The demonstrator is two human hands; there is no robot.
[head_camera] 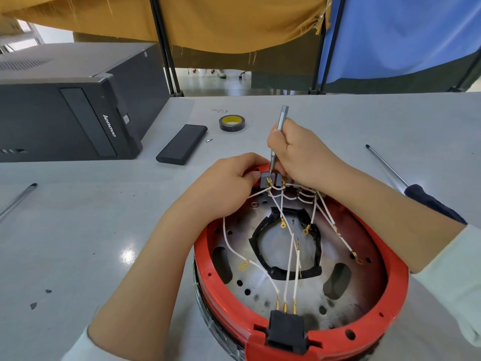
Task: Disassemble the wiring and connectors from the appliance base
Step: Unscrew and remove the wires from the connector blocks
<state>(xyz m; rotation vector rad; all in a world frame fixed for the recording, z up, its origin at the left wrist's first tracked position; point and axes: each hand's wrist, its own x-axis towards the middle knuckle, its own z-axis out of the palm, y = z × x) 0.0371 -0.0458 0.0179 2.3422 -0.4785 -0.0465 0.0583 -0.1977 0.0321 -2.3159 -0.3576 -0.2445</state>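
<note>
A round red appliance base (390, 290) lies open-side up at the table's near edge, its metal plate crossed by several white wires (289, 259) with gold ring terminals. My left hand (223, 188) grips the base's far rim and pinches a grey connector block (266, 179) there. In my right hand (302, 155) I hold a slim silver screwdriver (279, 126) upright, its tip down on that block's gold terminal. A black plug socket (286, 329) with three gold pins sits in the near rim.
A black Lenovo computer case (65, 110) fills the table's left back. A black bit case (182, 144), a loose bit (209, 140) and a tape roll (232, 123) lie behind the base. A long screwdriver (406, 178) lies right, a pen (18, 200) left.
</note>
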